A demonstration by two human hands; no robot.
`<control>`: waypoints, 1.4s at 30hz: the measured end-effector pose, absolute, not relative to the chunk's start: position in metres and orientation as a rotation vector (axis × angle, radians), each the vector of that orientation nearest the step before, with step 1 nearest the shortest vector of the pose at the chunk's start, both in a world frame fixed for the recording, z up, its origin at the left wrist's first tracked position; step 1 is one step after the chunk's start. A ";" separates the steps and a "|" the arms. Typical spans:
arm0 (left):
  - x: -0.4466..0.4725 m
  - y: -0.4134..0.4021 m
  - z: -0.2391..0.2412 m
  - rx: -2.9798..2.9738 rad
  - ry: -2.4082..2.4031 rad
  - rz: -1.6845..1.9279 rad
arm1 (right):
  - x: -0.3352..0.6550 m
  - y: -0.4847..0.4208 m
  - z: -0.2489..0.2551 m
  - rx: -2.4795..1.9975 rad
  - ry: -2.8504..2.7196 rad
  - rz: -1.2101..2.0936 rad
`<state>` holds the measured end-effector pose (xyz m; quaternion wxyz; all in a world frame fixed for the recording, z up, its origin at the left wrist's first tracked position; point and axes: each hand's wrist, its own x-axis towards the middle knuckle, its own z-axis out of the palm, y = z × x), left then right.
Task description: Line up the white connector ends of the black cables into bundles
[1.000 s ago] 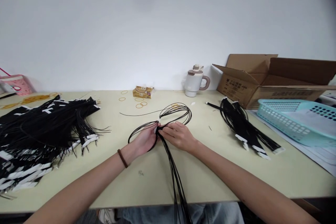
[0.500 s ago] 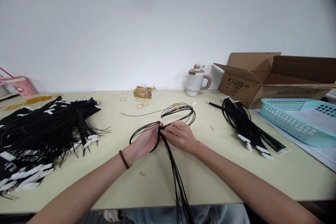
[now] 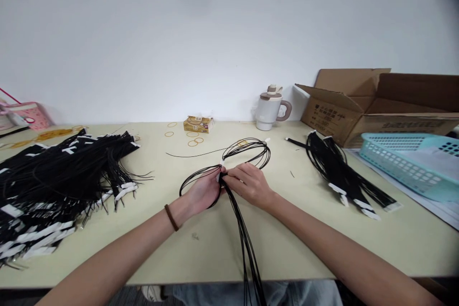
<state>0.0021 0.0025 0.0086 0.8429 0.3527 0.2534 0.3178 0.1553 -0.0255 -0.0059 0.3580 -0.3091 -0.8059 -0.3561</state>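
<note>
A bundle of thin black cables (image 3: 239, 215) lies looped in front of me, its loops fanning to both sides and its loose strands hanging over the table's front edge. My left hand (image 3: 204, 190) is closed around the bundle's middle, by a small white piece (image 3: 223, 163) among the strands. Close against it, my right hand (image 3: 250, 184) pinches the cables just right of that crossing point; its fingertips are partly hidden. One single strand (image 3: 193, 156) stretches out to the left beyond the loops.
Left lies a large heap of black cables with white tags (image 3: 68, 172). Rubber bands (image 3: 195, 142) lie near a small gold box (image 3: 198, 124). A tumbler (image 3: 268, 109) stands by the wall. Right are more cables (image 3: 333, 167), a cardboard box (image 3: 333, 114) and a teal basket (image 3: 394, 172).
Both hands stay together on the cable bundle, with the right fingers shifted slightly at the crossing point. The whole view has moved a little.
</note>
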 end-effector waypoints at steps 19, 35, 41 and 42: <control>0.000 0.007 0.006 0.730 0.498 0.728 | 0.151 -0.033 0.000 -0.761 -1.963 -0.261; -0.005 0.013 0.008 0.762 0.609 0.846 | 0.207 -0.034 0.046 -0.783 -0.684 0.402; -0.004 0.011 0.004 0.799 0.546 0.854 | 0.191 -0.043 0.035 -1.043 -1.354 -0.461; -0.003 0.010 0.004 0.798 0.543 0.860 | 0.185 -0.045 0.032 -0.975 -1.490 -0.578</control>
